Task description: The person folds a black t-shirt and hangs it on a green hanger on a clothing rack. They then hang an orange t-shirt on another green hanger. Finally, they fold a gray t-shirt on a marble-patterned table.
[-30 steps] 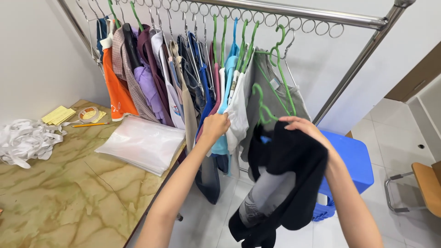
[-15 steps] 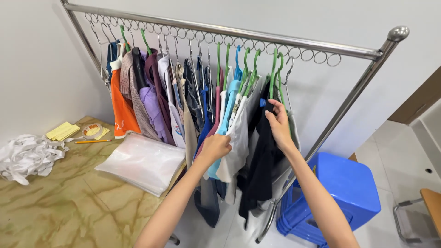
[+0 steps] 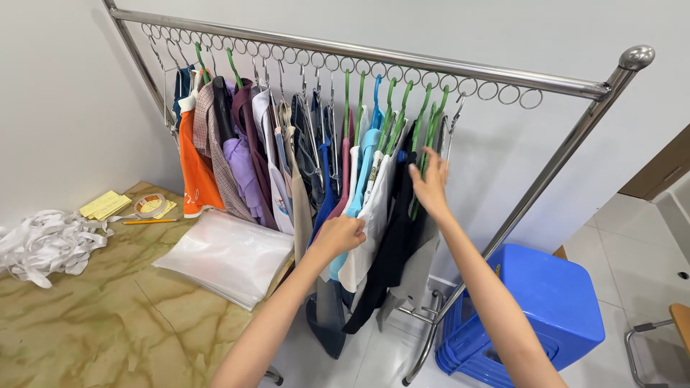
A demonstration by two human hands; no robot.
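Here, right hand (image 3: 430, 188) on black garment (image 3: 392, 248), rack's crowded end.

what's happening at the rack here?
A person stands at a steel clothes rack packed with shirts on hangers. The left hand grips a white garment, pulling the hanging clothes aside. The right hand, fingers spread, rests against a dark garment on a green hanger at the row's right end.

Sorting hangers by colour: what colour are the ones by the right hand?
Green: the hangers above the right hand, clearest in the head view.
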